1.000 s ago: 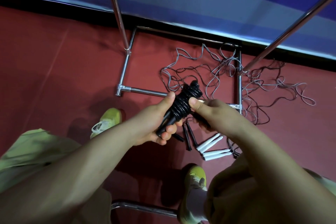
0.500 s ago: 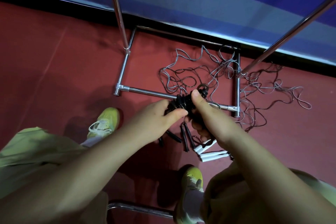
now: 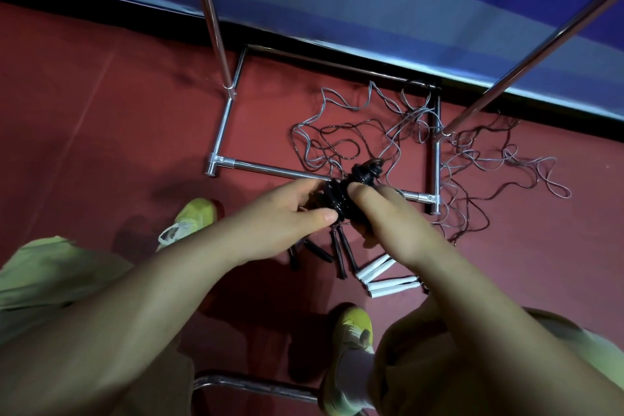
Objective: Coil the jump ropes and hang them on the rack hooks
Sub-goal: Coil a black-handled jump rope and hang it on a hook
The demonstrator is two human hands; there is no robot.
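No writing or brand mark can be read anywhere; a pale patch at the top right edge of the blue wall padding point(image 3: 388, 3) is too cut off to make out.

Left of the fingers, a yellow-green shoe point(image 3: 192, 219) stands on the red floor point(image 3: 84, 132), near the corner joint of the chrome rack base point(image 3: 256, 168), whose left upright pole point(image 3: 211, 17) rises out of view.

The left hand point(image 3: 280, 216) reaches in from the lower left with the forearm angled up and right; its thumb lies along the near side and its fingers curl round the left end of the coiled black jump rope point(image 3: 341, 194), holding it above the floor over the rack's front bar. The right hand point(image 3: 388, 219) comes from the lower right, its thumb pressed on top of the coil and its fingers wrapped beneath, gripping the same bundle. A knotted end of the coil sticks out just beyond the right thumb.

Below the fingers lie black rope handles point(image 3: 339, 257) and, just beside them, white rope handles point(image 3: 385, 277). Nearer the person is the second shoe point(image 3: 353, 328).

Beyond and right of the fingers, loose tangled ropes point(image 3: 479, 159) sprawl on the floor across the base bars, by the right upright pole point(image 3: 540, 54).
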